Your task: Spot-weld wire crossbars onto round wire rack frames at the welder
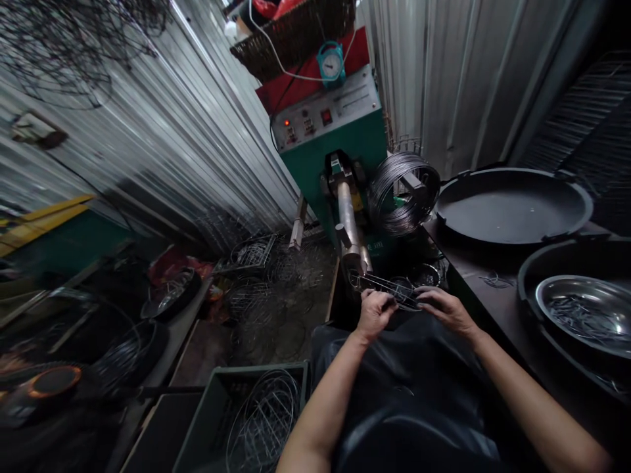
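A small wire frame (389,284) of thin metal rods is between my two hands, just above my black apron (409,381). My left hand (375,314) is closed on its near left side. At the right end, the fingers of my right hand (446,309) pinch the wires. The far left end of the frame lies at the tip of the metal arm (349,220) on a green machine (308,167); whether they touch I cannot tell. Some of the frame is hidden behind my fingers.
A wire coil (404,194) hangs right of the arm. Further right, a large black pan (515,203) and a steel bowl (547,302) of small metal pieces stand on a bench. A green crate (197,420) with wire rings is at lower left; wire pieces (246,295) litter the floor.
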The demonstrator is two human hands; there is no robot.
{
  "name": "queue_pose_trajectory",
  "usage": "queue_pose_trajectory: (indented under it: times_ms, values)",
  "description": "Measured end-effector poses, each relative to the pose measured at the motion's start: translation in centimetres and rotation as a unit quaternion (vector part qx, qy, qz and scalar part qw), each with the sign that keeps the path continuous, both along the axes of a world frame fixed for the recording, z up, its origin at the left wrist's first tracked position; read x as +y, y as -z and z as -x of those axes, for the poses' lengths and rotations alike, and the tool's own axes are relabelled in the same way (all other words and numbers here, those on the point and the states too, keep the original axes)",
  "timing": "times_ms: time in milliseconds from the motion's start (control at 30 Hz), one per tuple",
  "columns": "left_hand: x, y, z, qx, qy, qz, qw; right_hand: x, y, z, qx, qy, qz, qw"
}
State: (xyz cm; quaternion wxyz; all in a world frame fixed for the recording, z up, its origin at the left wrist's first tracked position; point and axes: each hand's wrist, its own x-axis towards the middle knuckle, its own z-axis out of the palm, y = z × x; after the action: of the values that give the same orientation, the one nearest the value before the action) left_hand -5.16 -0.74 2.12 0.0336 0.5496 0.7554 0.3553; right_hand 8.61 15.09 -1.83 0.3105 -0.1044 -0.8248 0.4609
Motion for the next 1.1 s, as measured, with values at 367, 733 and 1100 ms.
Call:
queue_pose_trajectory:
  times_ms: [367, 733, 1100]
  values:
    - [-2.1, -0.8, 1.0, -0.083, 0.038, -0.031, 0.995, -2.5, 0.8, -2.7, -0.021, 0.013, -0.087, 0.996]
    - [-2.1, 1.0, 1.6, -0.082, -0.016, -0.087, 0.993, -1.0, 3.5, -1.9, -0.016, 0.052, -0.046, 0.997]
    - [-5.1, 3.0, 2.8, -0.318, -0.152, -0.156, 0.923, -2.1, 0.6, 0.2, -0.082, -0.027, -0.075, 0.993]
